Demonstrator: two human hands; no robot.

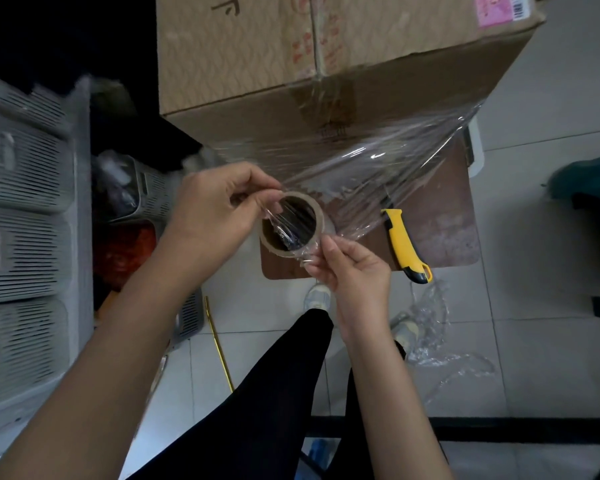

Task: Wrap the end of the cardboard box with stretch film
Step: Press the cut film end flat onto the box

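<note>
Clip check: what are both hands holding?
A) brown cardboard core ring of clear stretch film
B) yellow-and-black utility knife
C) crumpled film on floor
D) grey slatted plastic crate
A: the left hand and right hand both pinch the brown cardboard core ring.

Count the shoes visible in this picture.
2. One shoe is just below the right hand; the other shoe is further right, partly under loose film. None seems hidden.

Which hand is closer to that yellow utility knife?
Right. The right hand pinches stretch film close beside the yellow utility knife; the left hand holds the film roll farther off, on the roll's other side.
</note>
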